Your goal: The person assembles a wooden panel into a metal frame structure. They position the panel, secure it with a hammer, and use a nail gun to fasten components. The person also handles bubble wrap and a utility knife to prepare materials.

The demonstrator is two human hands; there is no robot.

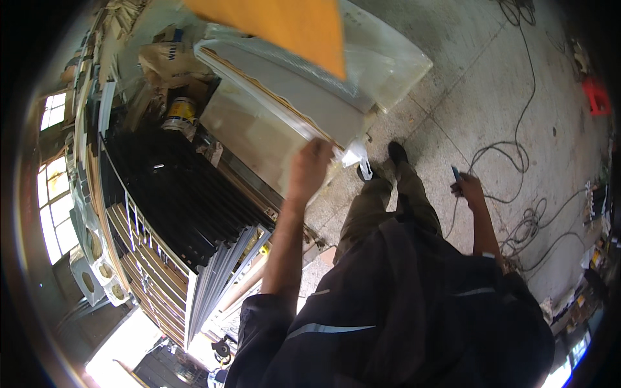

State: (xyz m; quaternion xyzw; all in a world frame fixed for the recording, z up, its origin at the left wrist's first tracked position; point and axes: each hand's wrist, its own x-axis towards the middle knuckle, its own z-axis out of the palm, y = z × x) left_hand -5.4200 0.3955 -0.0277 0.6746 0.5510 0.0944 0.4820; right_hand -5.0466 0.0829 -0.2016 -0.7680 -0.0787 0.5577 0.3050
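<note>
My left hand (310, 169) is closed at the near end of a long flat panel (304, 90) with a tan-edged layer. Clear plastic wrap (354, 154) bunches at its fingers, crumpled and whitish, and hangs down towards my shoe. Away to the right, my right hand (470, 189) hangs beside my leg, closed round a small slim blue object (456, 173). Only the tip of that object shows, so its kind is unclear. Plastic film also covers a wide pale board (394, 71) beyond the panel.
An orange sheet-like shape (291, 29) juts in at the top. Dark ribbed profiles (174, 187) and grey metal strips (223, 278) are stacked at left, near a yellow-and-white bucket (181, 113). Black cables (511, 152) lie on the floor by a red plastic item (596, 97).
</note>
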